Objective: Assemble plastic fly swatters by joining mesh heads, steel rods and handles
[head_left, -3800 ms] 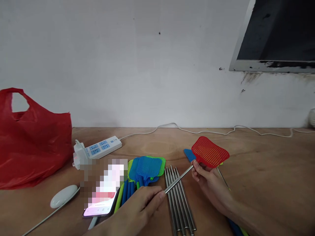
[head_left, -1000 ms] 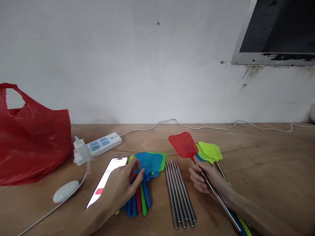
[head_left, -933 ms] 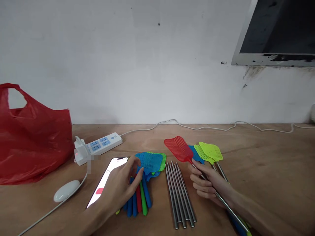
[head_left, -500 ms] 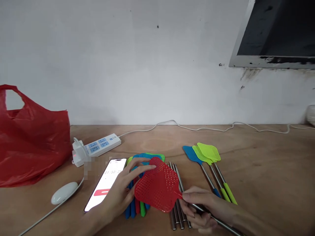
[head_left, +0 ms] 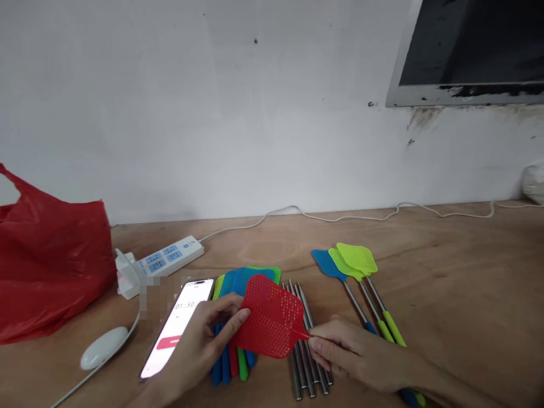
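A red mesh fly swatter head (head_left: 272,320) is held tilted above the table, its narrow neck pointing right. My left hand (head_left: 216,328) pinches its left edge, thumb on the front and fingers partly behind. My right hand (head_left: 355,351) is closed round the neck end; whatever lies inside the palm is hidden. Beneath the head lie several metal rods (head_left: 300,368). Left of these are several blue and green swatter heads (head_left: 250,277), with blue, red and green handles (head_left: 225,362) partly covered by my left hand.
To the right lie a blue swatter (head_left: 327,263) and two yellow-green swatters (head_left: 359,258) with metal rods. A lit phone (head_left: 181,317), a white power strip (head_left: 172,256), a white mouse-shaped device (head_left: 103,347) and a red plastic bag (head_left: 55,266) are on the left. A white cable (head_left: 340,217) runs along the wall.
My left fingers have drawn back from the front of the red head to its left edge. My right hand has turned over the rod, which no longer shows. The view has shifted slightly.
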`<state>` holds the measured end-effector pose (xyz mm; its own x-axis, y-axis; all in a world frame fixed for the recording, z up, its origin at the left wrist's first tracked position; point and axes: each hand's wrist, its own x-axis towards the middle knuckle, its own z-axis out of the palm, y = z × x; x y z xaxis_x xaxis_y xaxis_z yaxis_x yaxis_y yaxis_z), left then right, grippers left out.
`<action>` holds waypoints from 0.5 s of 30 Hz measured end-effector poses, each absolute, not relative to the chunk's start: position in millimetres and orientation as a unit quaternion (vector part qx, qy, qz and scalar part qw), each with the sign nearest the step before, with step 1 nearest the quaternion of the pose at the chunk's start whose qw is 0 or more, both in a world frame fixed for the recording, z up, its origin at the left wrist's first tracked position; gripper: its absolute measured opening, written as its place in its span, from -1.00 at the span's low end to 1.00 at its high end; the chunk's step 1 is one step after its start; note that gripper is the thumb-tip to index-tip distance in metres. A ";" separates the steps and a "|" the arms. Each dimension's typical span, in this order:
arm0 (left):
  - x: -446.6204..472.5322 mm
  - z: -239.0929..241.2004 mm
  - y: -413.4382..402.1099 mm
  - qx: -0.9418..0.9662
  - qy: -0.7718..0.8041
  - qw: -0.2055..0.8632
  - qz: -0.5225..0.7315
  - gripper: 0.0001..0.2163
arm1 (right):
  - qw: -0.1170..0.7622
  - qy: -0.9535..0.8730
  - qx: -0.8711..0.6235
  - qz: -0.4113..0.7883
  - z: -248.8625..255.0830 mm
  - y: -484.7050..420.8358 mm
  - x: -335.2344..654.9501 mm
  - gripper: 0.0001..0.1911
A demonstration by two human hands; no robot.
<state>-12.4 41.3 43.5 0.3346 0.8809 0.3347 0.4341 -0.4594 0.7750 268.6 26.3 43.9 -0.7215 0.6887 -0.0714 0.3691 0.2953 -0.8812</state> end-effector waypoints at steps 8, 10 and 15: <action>-3.3 43.7 40.8 0.618 0.501 0.505 0.335 -0.60 | 0.136 -0.847 -0.396 0.328 39.6 24.4 267.1 -0.57; -6.5 43.6 43.0 0.616 0.506 0.492 0.350 -0.59 | 0.129 -0.850 -0.415 0.298 35.8 23.4 267.8 -0.58; -21.8 46.8 51.3 0.573 0.537 0.465 0.408 -0.56 | 0.193 -0.829 -0.457 0.258 27.5 28.9 273.3 -0.59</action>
